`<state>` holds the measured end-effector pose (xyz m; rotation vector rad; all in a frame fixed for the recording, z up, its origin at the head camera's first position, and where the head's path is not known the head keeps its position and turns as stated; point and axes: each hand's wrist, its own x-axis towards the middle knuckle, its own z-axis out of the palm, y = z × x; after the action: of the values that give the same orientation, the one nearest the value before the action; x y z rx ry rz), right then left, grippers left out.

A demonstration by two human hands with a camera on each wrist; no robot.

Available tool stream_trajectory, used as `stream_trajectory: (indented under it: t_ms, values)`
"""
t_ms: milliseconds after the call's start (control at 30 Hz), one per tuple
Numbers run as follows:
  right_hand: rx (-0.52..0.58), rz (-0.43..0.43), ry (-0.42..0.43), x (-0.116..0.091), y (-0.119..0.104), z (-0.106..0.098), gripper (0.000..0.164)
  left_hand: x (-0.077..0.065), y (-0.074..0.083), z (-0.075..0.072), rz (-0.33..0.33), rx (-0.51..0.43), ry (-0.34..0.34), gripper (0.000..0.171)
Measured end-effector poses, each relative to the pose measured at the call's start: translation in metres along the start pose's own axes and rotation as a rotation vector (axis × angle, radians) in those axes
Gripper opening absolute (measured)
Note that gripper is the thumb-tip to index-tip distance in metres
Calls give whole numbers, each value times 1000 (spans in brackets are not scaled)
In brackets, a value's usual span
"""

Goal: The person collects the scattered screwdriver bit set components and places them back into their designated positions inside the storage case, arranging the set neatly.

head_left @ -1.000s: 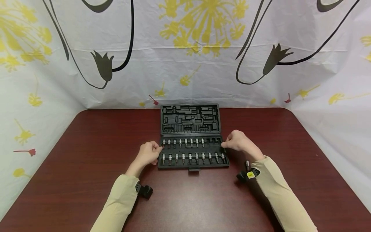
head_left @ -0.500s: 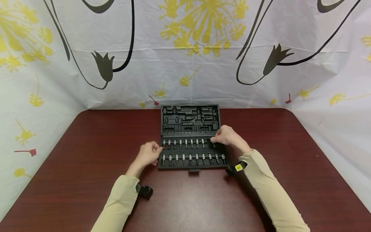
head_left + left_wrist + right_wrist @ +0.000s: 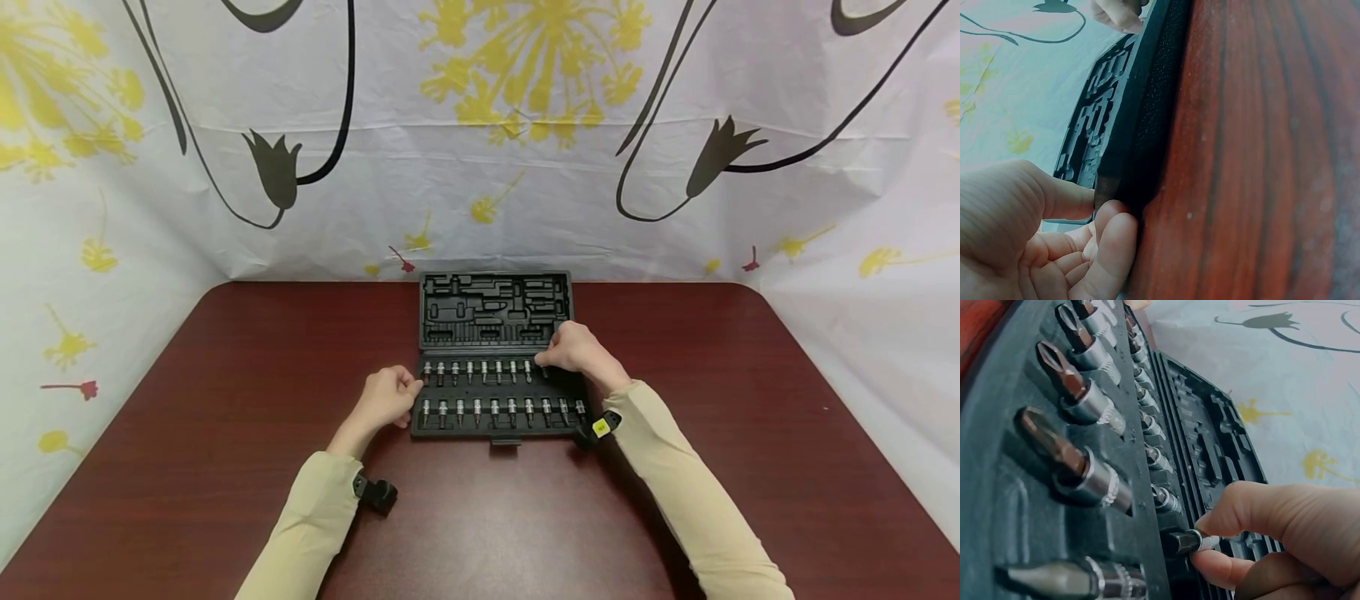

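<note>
A black socket-set case [image 3: 465,387] lies open on the table, with two rows of bit sockets in its near half. My left hand [image 3: 386,398] holds the case's left edge; in the left wrist view the thumb is on the rim and the curled fingers are at the side wall. Over the right end of the far row, my right hand [image 3: 577,350] pinches a bit socket [image 3: 1188,542] between thumb and forefinger. Its dark tip lies at a slot in the right wrist view. Nearer sockets, such as a Phillips bit socket [image 3: 1088,481], sit in their slots.
The case's moulded lid [image 3: 495,308] leans back at the far side, close to the patterned cloth [image 3: 360,208] behind the table. A latch [image 3: 505,442] sticks out at the front. The reddish-brown table [image 3: 480,517] extends around the case.
My right hand has moved left from the case's right edge to the far row, with a bit socket in its fingers. The left hand stays at the left edge.
</note>
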<state>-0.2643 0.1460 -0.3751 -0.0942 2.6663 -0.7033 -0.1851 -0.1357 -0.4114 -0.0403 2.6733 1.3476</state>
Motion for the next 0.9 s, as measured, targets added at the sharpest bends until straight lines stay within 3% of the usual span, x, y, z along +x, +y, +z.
stream_trajectory:
  t_ms: [333, 900]
  values:
    - [-123, -3, -17, 3, -10, -4, 47, 0, 0, -1, -7, -8, -4, 17]
    - [-75, 80, -74, 7, -2, -9, 27, 1, -1, -1, -1, 0, -7, 18]
